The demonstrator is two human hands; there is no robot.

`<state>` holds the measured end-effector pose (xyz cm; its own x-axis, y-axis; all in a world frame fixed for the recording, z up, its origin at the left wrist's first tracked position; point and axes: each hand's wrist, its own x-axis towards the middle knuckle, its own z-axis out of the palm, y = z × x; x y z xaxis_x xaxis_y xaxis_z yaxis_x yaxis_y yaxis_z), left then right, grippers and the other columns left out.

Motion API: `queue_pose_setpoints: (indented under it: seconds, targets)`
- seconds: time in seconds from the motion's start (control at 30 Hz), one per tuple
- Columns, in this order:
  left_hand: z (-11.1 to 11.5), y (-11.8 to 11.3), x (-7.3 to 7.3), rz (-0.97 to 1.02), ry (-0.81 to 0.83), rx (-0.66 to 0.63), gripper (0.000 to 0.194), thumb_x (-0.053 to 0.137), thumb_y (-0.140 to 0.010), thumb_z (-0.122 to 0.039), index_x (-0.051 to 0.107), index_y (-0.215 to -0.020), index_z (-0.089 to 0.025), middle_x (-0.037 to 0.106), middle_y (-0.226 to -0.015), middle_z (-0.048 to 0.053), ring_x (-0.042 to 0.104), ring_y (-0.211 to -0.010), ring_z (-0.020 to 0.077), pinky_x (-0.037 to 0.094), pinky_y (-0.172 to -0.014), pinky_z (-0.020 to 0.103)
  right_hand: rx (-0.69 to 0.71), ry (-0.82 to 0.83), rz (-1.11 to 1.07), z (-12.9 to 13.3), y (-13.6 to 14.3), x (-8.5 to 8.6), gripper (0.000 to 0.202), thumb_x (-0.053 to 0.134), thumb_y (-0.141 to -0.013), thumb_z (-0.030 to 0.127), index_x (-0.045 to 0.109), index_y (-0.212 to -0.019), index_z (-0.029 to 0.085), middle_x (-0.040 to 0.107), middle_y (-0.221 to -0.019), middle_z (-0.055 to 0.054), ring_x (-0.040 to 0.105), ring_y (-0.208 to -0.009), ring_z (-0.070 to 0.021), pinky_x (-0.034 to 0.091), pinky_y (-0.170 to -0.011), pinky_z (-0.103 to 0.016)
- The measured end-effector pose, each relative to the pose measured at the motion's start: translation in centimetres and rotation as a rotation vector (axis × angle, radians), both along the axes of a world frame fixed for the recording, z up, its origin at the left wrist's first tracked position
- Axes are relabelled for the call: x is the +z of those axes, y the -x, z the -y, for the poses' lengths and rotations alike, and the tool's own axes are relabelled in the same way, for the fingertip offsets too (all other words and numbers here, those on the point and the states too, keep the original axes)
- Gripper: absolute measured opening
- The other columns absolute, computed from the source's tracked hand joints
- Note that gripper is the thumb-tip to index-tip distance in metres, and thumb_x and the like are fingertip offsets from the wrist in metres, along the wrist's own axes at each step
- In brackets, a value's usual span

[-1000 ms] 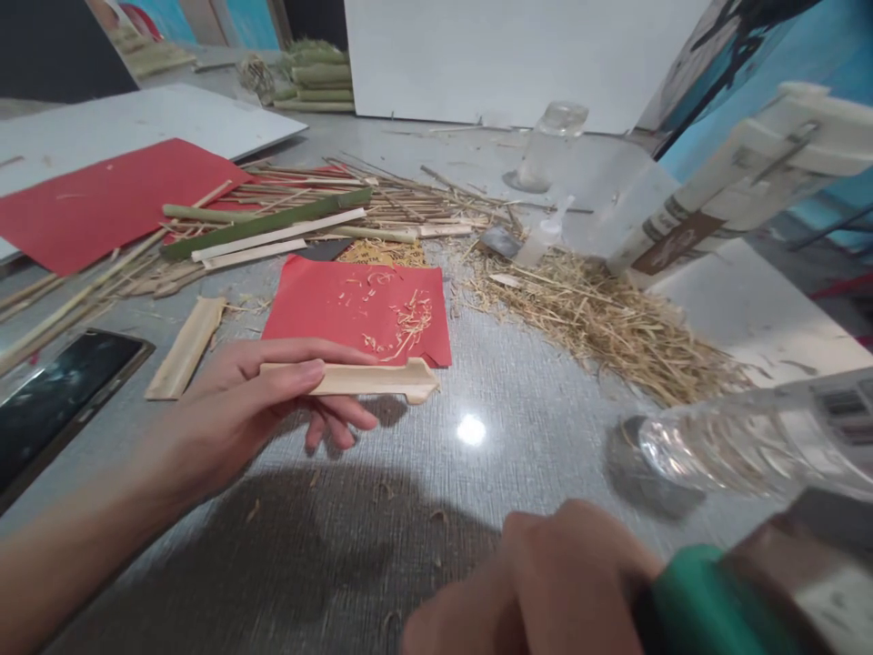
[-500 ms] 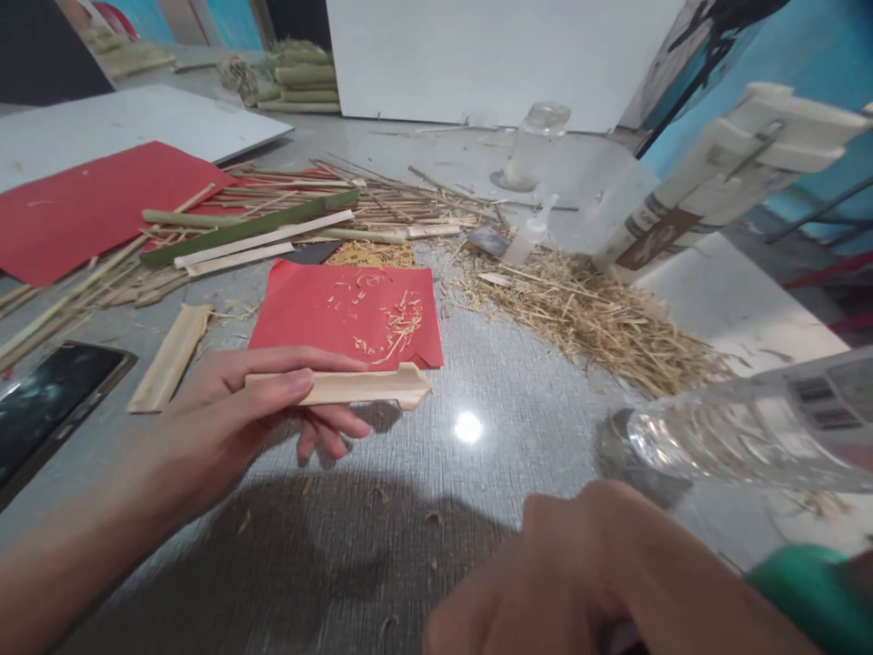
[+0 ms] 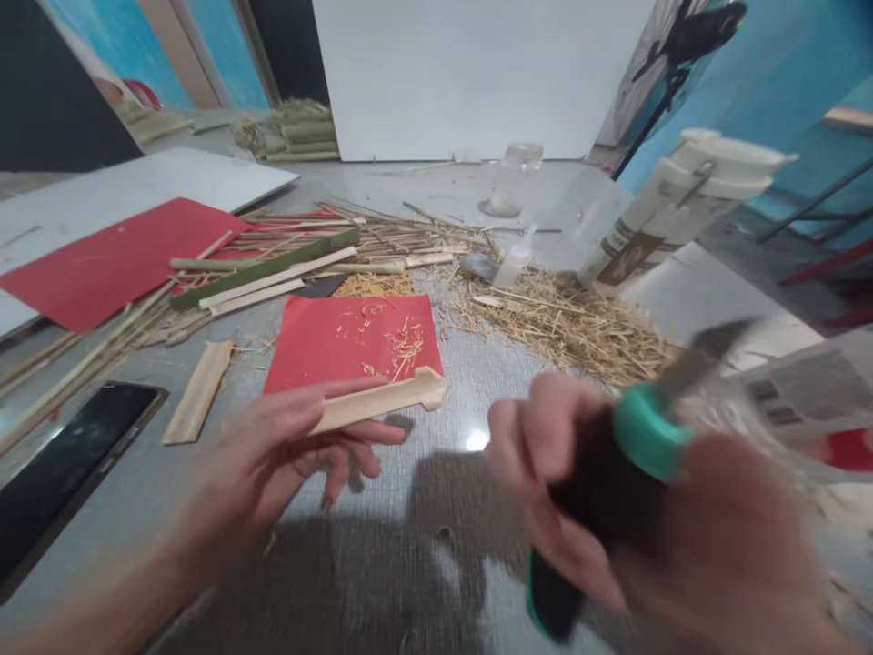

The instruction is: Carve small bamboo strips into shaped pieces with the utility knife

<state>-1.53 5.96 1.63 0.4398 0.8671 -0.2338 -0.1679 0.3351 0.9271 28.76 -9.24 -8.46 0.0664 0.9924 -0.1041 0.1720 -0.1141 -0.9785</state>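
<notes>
Between the thumb and fingers of my left hand (image 3: 273, 455) is a pale bamboo strip (image 3: 375, 400), its notched, pointed end facing right above the grey table. My right hand (image 3: 709, 537), blurred, is wrapped around a knife (image 3: 647, 428) with a black and green handle; its short blade points up and to the right. Just behind the strip lies a red sheet (image 3: 327, 341) with thin curled shavings (image 3: 407, 346) on it. A second short bamboo piece (image 3: 197, 391) rests on the table left of the sheet.
A phone (image 3: 82, 464) lies at the left. Behind are sticks and a green bamboo strip (image 3: 273, 267). A straw pile (image 3: 566, 318), small glue bottle (image 3: 515, 259), glass jar (image 3: 511, 177) and tall white container (image 3: 668, 214) stand right of centre. A clear bottle (image 3: 791, 400) is at far right.
My right hand has risen, bringing the knife into full view. The bamboo strip in my left hand now tilts up toward its notched end. The camera view has shifted.
</notes>
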Motion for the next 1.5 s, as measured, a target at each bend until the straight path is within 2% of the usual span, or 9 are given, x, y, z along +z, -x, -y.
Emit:
queue_pose_setpoints:
  seconds: [0.1, 0.23, 0.37, 0.53, 0.73, 0.93, 1.07, 1.33, 1.5]
  targets:
    - [0.7, -0.2, -0.3, 0.051, 0.011, -0.079, 0.036, 0.063, -0.102, -0.039, 0.084, -0.123, -0.02, 0.085, -0.113, 0.018, 0.076, -0.083, 0.0248, 0.052, -0.056, 0.027, -0.068, -0.008, -0.286, -7.5, 3.8, 6.5, 0.024, 0.065, -0.104, 0.052, 0.061, -0.113, 0.03, 0.056, -0.075, 0.005, 0.05, -0.053, -0.011, 0.044, -0.046, -0.024]
    - [1.5, 0.0, -1.0, 0.051, 0.017, -0.303, 0.048, 0.067, -0.1, -0.044, 0.073, -0.144, -0.025, 0.082, -0.126, 0.019, 0.077, -0.095, 0.0267, 0.052, -0.058, 0.027, -0.052, 0.001, -0.275, -9.5, 6.2, 10.5, 0.045, 0.086, -0.088, 0.046, 0.059, -0.12, 0.028, 0.062, -0.084, 0.005, 0.049, -0.054, -0.0087, 0.041, -0.044, -0.022]
    - [2.4, -0.3, -1.0, -0.07, 0.03, -0.469, 0.053, 0.07, -0.099, -0.048, 0.068, -0.145, -0.022, 0.085, -0.111, 0.017, 0.077, -0.09, 0.0221, 0.049, -0.067, 0.026, 0.041, 0.005, -0.085, -8.4, 6.4, 10.0, 0.028, 0.079, -0.092, 0.045, 0.065, -0.104, 0.024, 0.063, -0.079, 0.003, 0.057, -0.062, -0.0122, 0.048, -0.055, -0.026]
    - [3.4, -1.5, -1.7, -0.196, 0.001, -0.564, 0.049, 0.059, -0.103, -0.062, 0.067, -0.119, -0.017, 0.084, -0.082, 0.013, 0.07, -0.061, 0.016, 0.045, -0.059, 0.025, 0.129, -0.019, -0.026, -8.3, 7.6, 10.0, 0.025, 0.082, -0.085, 0.035, 0.062, -0.094, 0.025, 0.066, -0.078, 0.003, 0.061, -0.07, -0.0152, 0.05, -0.066, -0.029]
    - [3.4, -2.2, -2.7, 0.098, 0.158, -0.37, 0.061, 0.073, -0.094, -0.064, 0.046, -0.127, -0.021, 0.083, -0.106, 0.017, 0.08, -0.075, 0.0222, 0.056, -0.061, 0.029, 0.025, 0.012, 0.04, -9.0, 6.4, 9.6, 0.03, 0.071, -0.096, 0.053, 0.061, -0.095, 0.025, 0.06, -0.063, 0.004, 0.056, -0.053, -0.0148, 0.044, -0.054, -0.029]
    - [3.3, -2.2, -1.9, 0.207, 0.114, -0.19, 0.033, 0.065, -0.104, -0.042, 0.043, -0.118, -0.021, 0.081, -0.099, 0.011, 0.08, -0.077, 0.0204, 0.058, -0.07, 0.031, -0.024, -0.239, 0.472, -9.2, 5.0, 9.6, 0.032, 0.069, -0.097, 0.048, 0.059, -0.076, 0.026, 0.053, -0.06, 0.003, 0.048, -0.056, -0.0157, 0.039, -0.052, -0.03]
    - [3.5, -2.2, -2.4, 0.243, 0.065, -0.173, 0.033, 0.063, -0.104, -0.042, 0.046, -0.123, -0.022, 0.078, -0.097, 0.009, 0.074, -0.072, 0.0181, 0.052, -0.061, 0.028, 0.121, -0.394, 0.628, -8.8, 5.4, 9.7, 0.021, 0.056, -0.106, 0.04, 0.062, -0.092, 0.026, 0.064, -0.074, 0.0, 0.057, -0.063, -0.0176, 0.045, -0.058, -0.032]
    - [3.6, -2.2, -3.0, 0.202, 0.067, -0.176, 0.006, 0.056, -0.104, -0.027, 0.054, -0.107, -0.021, 0.049, -0.071, -0.006, 0.031, -0.058, 0.0077, 0.023, -0.055, 0.024, 0.287, -0.636, 0.947, -8.1, 6.3, 9.3, 0.024, 0.046, -0.112, 0.029, 0.056, -0.132, 0.023, 0.067, -0.103, -0.007, 0.064, -0.086, -0.0225, 0.051, -0.07, -0.036]
    - [3.8, -2.3, -2.5, 0.122, 0.077, -0.154, 0.032, 0.072, -0.095, -0.027, 0.061, -0.125, -0.022, 0.045, -0.074, -0.007, 0.027, -0.057, 0.0074, 0.023, -0.054, 0.026, 0.288, -0.661, 1.034, -7.8, 6.4, 9.4, 0.03, 0.049, -0.113, 0.036, 0.055, -0.138, 0.02, 0.064, -0.099, -0.006, 0.063, -0.079, -0.0216, 0.046, -0.062, -0.033]
